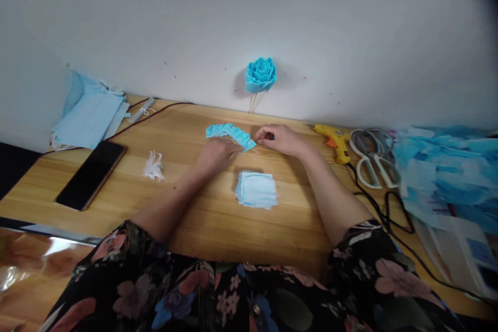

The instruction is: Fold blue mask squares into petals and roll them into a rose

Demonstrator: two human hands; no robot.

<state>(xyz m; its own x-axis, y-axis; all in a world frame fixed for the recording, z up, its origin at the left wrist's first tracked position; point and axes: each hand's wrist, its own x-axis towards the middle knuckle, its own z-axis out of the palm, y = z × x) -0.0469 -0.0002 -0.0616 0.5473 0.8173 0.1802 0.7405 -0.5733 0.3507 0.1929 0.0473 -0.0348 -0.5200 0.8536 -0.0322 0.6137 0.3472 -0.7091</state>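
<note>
An arched row of overlapping light-blue folded fabric pieces (pixel 230 130) lies on the wooden table. At its lower right end, my left hand (pixel 218 155) is closed, its fingers curled against the end piece; the fingertips are partly hidden. Just right of that end is my right hand (pixel 283 139), curled with thumb and fingers pinched together. Whether anything small is between them I cannot make out. Nearer to me, between my forearms, sits a stack of pale-blue fabric squares (pixel 257 190). Behind the row, a blue fabric flower (pixel 260 75) on a thin stick leans by the wall.
Left are face masks (pixel 87 114), a phone (pixel 92 175), a clear stick (pixel 142 110) and white scraps (pixel 153 165). Right are a yellow glue gun (pixel 337 144) with a black cord, white-handled scissors (pixel 376 168), a wire coil (pixel 371 141) and a heap of blue fabric (pixel 451 166).
</note>
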